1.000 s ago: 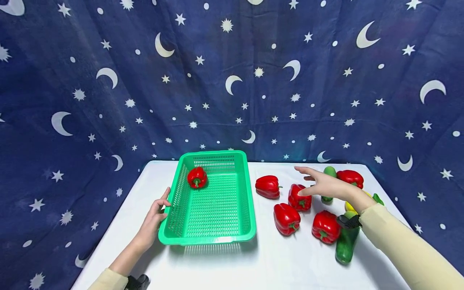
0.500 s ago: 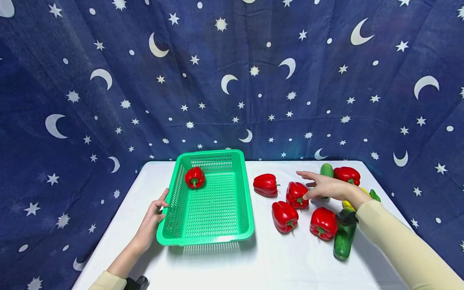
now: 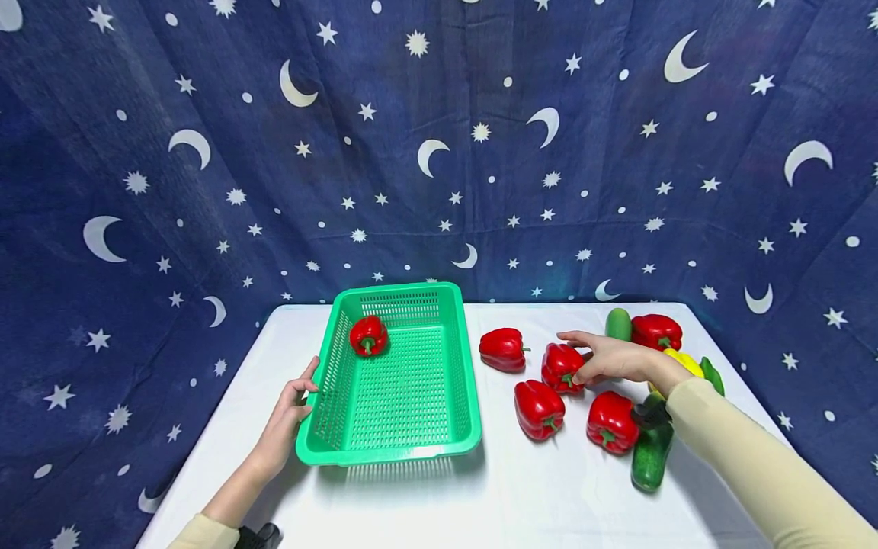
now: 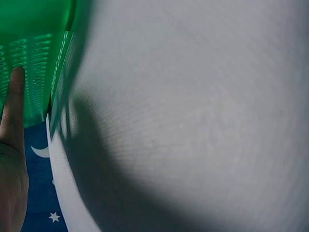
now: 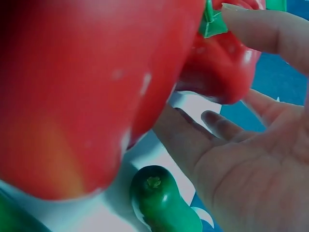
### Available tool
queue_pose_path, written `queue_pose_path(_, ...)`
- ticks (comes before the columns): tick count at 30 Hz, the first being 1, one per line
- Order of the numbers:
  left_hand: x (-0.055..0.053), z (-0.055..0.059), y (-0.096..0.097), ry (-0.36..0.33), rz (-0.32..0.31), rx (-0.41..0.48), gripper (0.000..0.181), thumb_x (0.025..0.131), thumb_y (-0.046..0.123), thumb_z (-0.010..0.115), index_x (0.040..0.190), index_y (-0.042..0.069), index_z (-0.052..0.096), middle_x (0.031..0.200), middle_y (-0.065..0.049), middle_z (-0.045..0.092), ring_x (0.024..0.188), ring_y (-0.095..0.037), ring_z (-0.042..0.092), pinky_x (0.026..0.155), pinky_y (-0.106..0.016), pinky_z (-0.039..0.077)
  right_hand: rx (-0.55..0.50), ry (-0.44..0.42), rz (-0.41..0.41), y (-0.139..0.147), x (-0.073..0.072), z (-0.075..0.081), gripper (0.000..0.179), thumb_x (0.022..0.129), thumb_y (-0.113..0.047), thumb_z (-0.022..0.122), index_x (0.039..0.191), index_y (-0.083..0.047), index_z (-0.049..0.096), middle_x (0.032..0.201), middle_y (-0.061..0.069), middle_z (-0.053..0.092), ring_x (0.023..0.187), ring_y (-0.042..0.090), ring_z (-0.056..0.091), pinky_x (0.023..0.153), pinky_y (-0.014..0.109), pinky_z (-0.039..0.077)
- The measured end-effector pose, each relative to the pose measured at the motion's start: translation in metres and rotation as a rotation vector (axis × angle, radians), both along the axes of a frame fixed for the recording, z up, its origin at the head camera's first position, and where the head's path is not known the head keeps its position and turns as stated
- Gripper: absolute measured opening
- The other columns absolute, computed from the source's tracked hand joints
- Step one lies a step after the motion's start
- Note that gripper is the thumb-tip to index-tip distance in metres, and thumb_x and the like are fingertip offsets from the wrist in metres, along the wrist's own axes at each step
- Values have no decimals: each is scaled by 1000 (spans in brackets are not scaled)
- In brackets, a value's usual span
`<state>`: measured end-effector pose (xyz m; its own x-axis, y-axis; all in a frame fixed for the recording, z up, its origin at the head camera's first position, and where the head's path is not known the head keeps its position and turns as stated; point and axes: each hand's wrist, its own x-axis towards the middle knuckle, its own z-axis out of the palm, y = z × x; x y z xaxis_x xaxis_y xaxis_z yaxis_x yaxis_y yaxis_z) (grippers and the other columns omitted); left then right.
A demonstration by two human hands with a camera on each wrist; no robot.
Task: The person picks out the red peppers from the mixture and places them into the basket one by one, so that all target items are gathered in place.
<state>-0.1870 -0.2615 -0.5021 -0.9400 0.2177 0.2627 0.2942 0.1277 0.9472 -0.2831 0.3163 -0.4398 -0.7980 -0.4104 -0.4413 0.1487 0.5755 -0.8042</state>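
My left hand rests against the left side of a green plastic basket, fingertips at its rim. In the left wrist view one straight finger lies along the slotted wall. A red bell pepper sits inside, in the far left part. To the right, my right hand is around another red bell pepper, thumb beside its stem and index finger across its far side. The right wrist view shows the thumb by that pepper, with fingers reaching behind it; a nearer red pepper fills the left.
More red peppers lie close by: one behind left, one in front, one nearer my wrist. Cucumbers, a yellow pepper, a green pepper and another red pepper are at the right of the white table.
My right hand has come down and slightly left, and its fingers have closed in around the red bell pepper. My left hand and the basket stay as they were; the view shifts slightly.
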Motion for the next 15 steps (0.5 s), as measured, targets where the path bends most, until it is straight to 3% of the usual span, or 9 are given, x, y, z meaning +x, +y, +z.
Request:
queue_pose_path(4,-1,0,0,9,-3,12,25,94,-5,31,119,-7,33,170,-16,10,153,-9,11,107,-14,23,-1,-19,-9,0,-1,1,100,78,-4,77,161,-9,22,148,24,29,79,26,60,79,43,53)
queue_pose_path(6,-2,1,0,7,-1,13,25,94,-5,31,119,-7,33,170,-16,10,152,-6,13,107,-14,23,14,-33,-9,0,-3,3,100,78,-5,77,161,-10,22,146,23,31,77,26,59,78,43,53)
queue_pose_path(12,-2,1,0,-11,0,16,25,94,-4,31,119,-7,33,171,-15,9,155,-33,1,107,-15,22,64,-64,3,0,-7,5,99,75,-6,78,160,-13,27,144,20,34,79,28,60,79,43,52)
queue_pose_path(15,-1,0,0,-19,-6,7,26,94,-4,31,120,-6,33,171,-14,9,154,-38,-2,106,-14,23,80,-71,17,0,-7,5,100,75,-5,79,160,-11,26,146,21,33,85,27,60,79,44,53)
